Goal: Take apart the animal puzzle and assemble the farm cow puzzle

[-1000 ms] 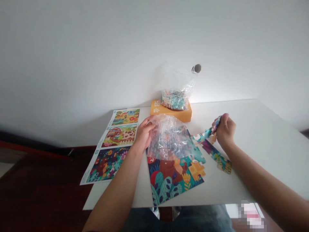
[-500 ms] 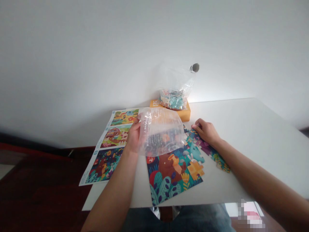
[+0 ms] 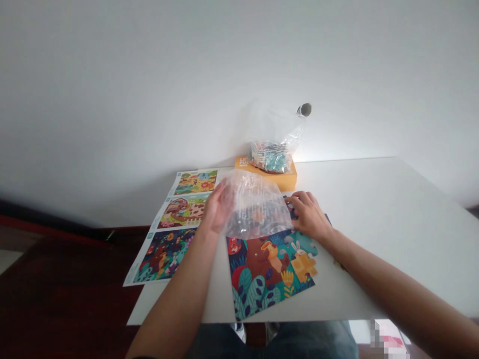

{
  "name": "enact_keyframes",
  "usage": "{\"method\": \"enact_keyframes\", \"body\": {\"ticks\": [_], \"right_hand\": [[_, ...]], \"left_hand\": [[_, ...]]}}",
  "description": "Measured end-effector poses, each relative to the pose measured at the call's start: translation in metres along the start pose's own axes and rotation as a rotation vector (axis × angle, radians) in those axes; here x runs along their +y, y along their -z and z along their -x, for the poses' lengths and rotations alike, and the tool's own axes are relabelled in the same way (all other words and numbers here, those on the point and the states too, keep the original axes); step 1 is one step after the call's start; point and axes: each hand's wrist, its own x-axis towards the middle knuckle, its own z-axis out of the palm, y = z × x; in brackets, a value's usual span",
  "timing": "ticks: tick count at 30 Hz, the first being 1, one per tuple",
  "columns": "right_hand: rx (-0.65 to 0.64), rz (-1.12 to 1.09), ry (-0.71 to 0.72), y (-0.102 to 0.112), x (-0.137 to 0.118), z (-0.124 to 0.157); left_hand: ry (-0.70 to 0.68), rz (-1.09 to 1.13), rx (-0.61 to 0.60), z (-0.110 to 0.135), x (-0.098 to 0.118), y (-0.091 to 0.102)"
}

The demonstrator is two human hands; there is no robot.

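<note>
My left hand (image 3: 218, 205) grips a clear plastic bag (image 3: 258, 212) by its left side, with the thumb hidden behind the film. The bag hangs over the upper part of a jigsaw puzzle (image 3: 267, 269), which shows a bear, a fox-like animal and a rabbit; printed words are blurred on the plastic. Palm down, my right hand (image 3: 309, 214) rests over the puzzle's upper right, beside the bag's right edge. Its fingers are bent and apart, their tips on or just above the pieces. A few puzzle pieces (image 3: 341, 267) peek out under my right forearm.
A printed picture sheet (image 3: 153, 249) with three scenes lies left on the white table (image 3: 377, 209). Behind the puzzle, a yellow box (image 3: 288, 182) carries a second clear bag (image 3: 271, 157) full of pieces. A wall with a round hole (image 3: 306, 109) stands behind.
My right hand has moved left and slightly down, from the right-hand pieces to the puzzle's upper right beside the bag. The bag in my left hand has tilted and shifted slightly right.
</note>
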Motion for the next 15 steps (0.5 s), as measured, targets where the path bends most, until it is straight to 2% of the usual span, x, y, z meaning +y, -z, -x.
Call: {"method": "enact_keyframes", "body": {"ticks": [3, 10, 13, 15], "right_hand": [[-0.088, 0.167, -0.016, -0.003, -0.007, -0.001], [-0.171, 0.188, -0.031, 0.0, -0.009, -0.001], [-0.187, 0.17, -0.044, 0.002, -0.009, -0.002], [-0.194, 0.146, -0.032, 0.003, -0.008, -0.002]], "left_hand": [[0.065, 0.004, -0.031, 0.002, 0.005, 0.001], [0.037, -0.042, -0.099, 0.007, 0.004, 0.001], [0.096, -0.184, -0.108, 0.01, 0.001, 0.0], [0.212, -0.34, -0.111, 0.012, -0.001, -0.001]]}}
